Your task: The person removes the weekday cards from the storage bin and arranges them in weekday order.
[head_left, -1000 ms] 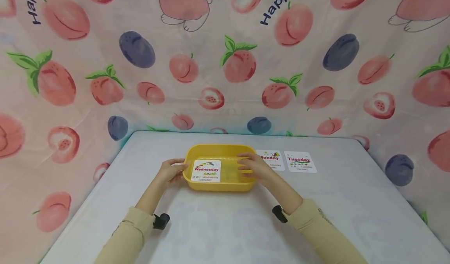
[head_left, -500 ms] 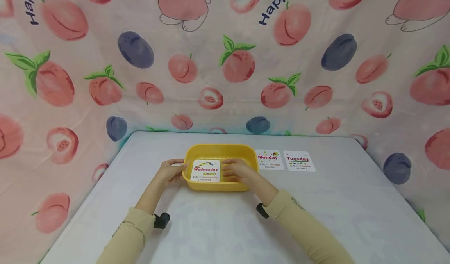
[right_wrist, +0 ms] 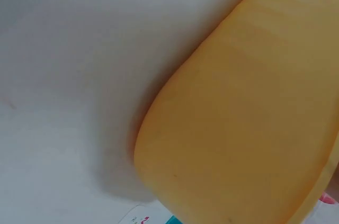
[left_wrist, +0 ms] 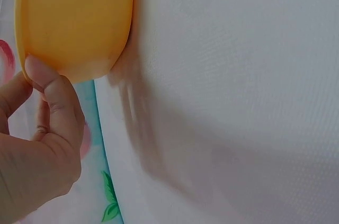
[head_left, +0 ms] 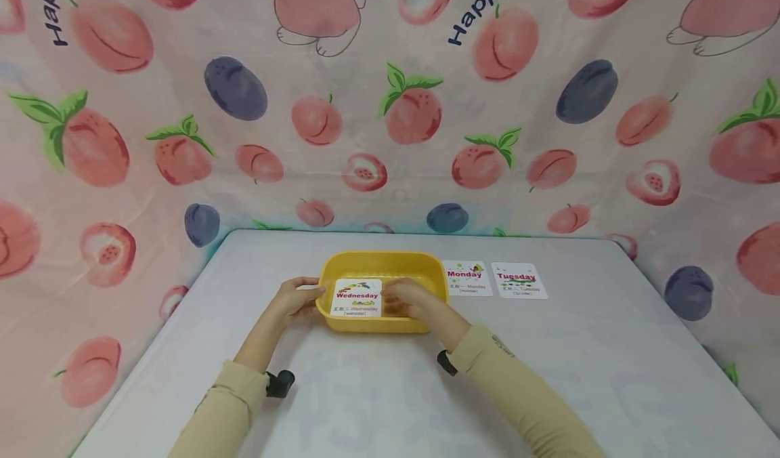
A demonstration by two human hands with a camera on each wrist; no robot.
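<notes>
A shallow yellow plastic tray (head_left: 384,325) stands on the white table. Inside its left half lies a white flashcard (head_left: 357,306) printed "Wednesday". My left hand (head_left: 296,299) pinches the tray's left rim; in the left wrist view, its thumb and fingers (left_wrist: 43,70) grip that rim. My right hand (head_left: 409,299) reaches over the front rim into the tray, fingers bent at the card's right edge. Whether they pinch the card is hidden. In the right wrist view the tray's outer wall (right_wrist: 238,102) covers nearly all of that hand.
Right of the tray, a "Monday" card (head_left: 468,279) and a "Tuesday" card (head_left: 519,281) lie side by side, face up. A fruit-patterned cloth (head_left: 402,167) hangs behind the white table (head_left: 365,390) and along its sides.
My right hand has moved left from the tray's right rim to the Wednesday card's right edge, its fingers bending more. The Monday card shows fully now. My left hand stays on the rim.
</notes>
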